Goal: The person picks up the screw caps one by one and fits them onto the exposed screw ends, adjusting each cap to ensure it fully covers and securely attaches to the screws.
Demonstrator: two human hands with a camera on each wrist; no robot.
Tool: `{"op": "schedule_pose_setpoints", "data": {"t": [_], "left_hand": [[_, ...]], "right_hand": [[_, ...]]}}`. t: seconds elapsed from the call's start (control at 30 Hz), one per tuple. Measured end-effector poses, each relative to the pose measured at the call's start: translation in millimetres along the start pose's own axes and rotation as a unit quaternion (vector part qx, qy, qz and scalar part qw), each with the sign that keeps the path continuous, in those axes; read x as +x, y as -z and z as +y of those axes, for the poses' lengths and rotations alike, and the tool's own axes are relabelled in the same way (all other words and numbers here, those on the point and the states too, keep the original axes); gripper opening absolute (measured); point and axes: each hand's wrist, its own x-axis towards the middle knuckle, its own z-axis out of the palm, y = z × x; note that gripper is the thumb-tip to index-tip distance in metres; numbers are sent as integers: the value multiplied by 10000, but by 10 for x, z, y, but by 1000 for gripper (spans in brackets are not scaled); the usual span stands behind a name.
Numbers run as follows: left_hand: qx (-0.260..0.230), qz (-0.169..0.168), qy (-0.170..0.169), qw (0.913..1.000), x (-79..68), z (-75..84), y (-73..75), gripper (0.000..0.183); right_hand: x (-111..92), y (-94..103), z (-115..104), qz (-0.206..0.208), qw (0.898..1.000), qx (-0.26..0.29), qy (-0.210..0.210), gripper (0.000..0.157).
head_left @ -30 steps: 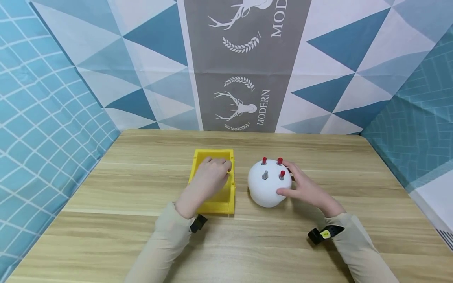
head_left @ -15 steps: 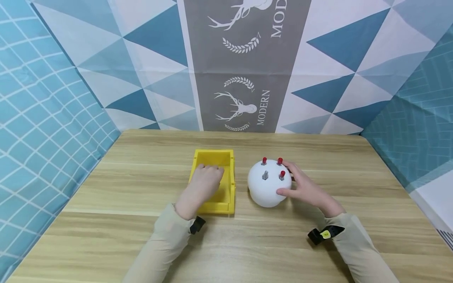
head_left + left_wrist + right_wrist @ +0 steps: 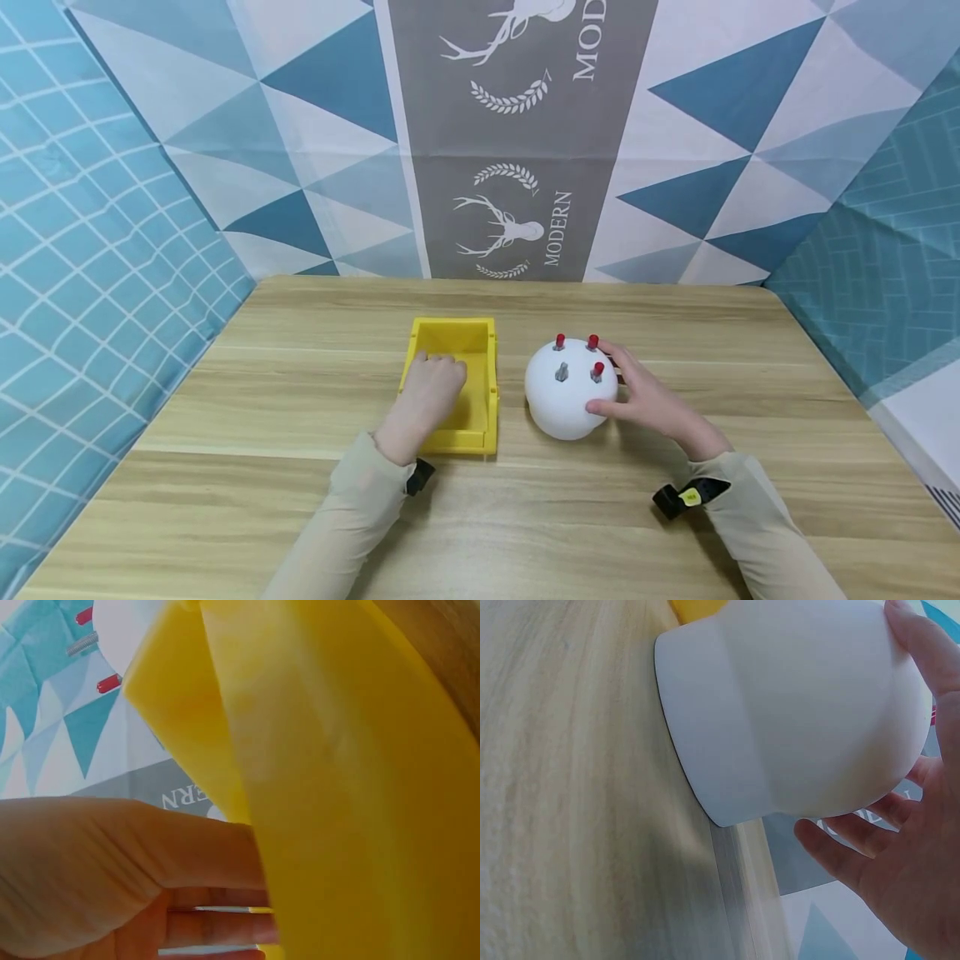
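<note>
A white, round-bodied thing (image 3: 558, 412) with a flat base stands on the table. On its top, red caps (image 3: 598, 367) cover three metal stems; one silvery stem (image 3: 562, 372) at the near left is bare. My right hand (image 3: 656, 402) holds the body from the right, thumb on the near side and fingers round the far side. To its left stands a yellow bin (image 3: 490, 421). My left hand (image 3: 426, 396) reaches down into this bin. In the left wrist view the bin's wall (image 3: 322, 787) hides the fingertips, so whatever they touch cannot be seen.
The wooden table (image 3: 540, 533) carries both things, close together near its middle. Behind it hangs a patterned cloth (image 3: 510, 217), with a blue grid-printed cloth (image 3: 97, 250) along the left. Black straps with small devices (image 3: 678, 498) sit at both wrists.
My left hand has moved toward me and a little left within the bin, lower than before, uncovering its far part. The right hand and the white thing have stayed put.
</note>
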Motion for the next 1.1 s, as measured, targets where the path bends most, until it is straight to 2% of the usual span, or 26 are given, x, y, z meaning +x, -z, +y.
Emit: {"op": "schedule_pose_setpoints", "data": {"t": [0.2, 0.53, 0.97, 1.1], "left_hand": [[151, 131, -46, 9998, 3, -4, -43, 12], [316, 293, 19, 9991, 2, -19, -106, 17], [364, 55, -18, 9993, 1, -22, -151, 18], [427, -126, -25, 9990, 4, -15, -159, 17]], "right_hand": [[2, -3, 3, -13, 10000, 48, 56, 86], [-11, 2, -31, 16, 9999, -57, -87, 91], [-16, -2, -36, 24, 9997, -109, -201, 93], [-15, 0, -33, 24, 9998, -92, -187, 92]]}}
